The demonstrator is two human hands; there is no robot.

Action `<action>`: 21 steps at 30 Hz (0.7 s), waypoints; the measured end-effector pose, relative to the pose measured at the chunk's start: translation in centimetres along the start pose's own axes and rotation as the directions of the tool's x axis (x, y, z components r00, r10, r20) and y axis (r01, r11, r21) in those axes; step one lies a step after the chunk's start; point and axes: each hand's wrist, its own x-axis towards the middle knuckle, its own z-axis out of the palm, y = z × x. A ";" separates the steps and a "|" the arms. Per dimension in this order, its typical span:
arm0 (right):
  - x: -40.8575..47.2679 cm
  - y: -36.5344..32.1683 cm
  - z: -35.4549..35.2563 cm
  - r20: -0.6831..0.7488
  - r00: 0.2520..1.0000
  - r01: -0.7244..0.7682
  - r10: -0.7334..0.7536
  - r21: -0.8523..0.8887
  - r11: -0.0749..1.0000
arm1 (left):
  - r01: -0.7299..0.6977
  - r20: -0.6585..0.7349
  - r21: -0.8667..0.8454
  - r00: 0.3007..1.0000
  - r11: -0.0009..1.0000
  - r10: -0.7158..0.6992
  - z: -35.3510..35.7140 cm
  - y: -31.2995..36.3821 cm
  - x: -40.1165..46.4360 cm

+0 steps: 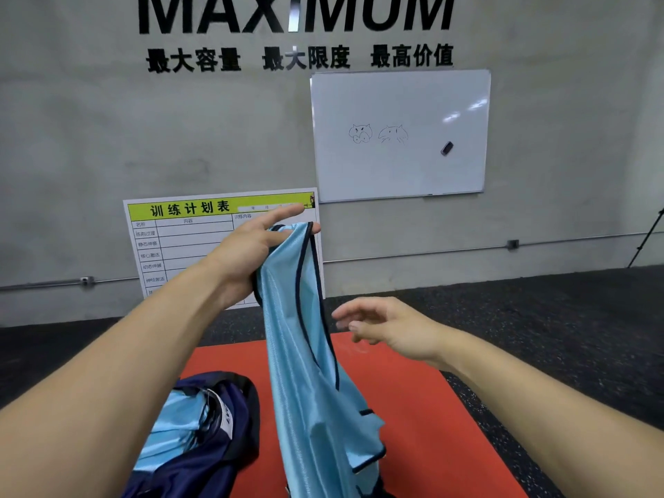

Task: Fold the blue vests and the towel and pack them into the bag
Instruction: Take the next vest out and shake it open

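A light blue vest (305, 372) with dark trim hangs in the air over the red mat (424, 418). My left hand (248, 253) holds its top up at chest height, thumb and fingers around the shoulder straps, index finger stretched out. My right hand (381, 321) hovers just right of the hanging vest with relaxed, spread fingers, touching nothing. A dark navy bag (230, 436) lies on the mat at lower left, open, with another light blue vest (176, 425) inside it. No towel is in view.
Black speckled floor (557, 318) surrounds the mat. A training-plan board (187, 239) leans against the grey wall behind my left hand. A whiteboard (399, 138) hangs on the wall; a tripod leg (646, 239) shows at far right.
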 end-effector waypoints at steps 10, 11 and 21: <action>0.8 4.5 6.0 0.323 0.919 0.130 0.228 -0.792 0.597 | -0.001 0.037 0.047 0.999 0.999 0.000 0.1 1.4 -1.0; 0.7 5.2 6.3 0.319 0.901 0.109 0.294 -0.822 0.558 | -0.006 0.029 0.040 1.000 0.999 0.005 -0.2 1.5 -1.1; -0.6 9.0 3.3 0.171 0.940 -0.068 0.294 -0.753 0.654 | 0.018 -0.087 0.133 0.996 0.991 -0.006 -4.5 1.4 -2.5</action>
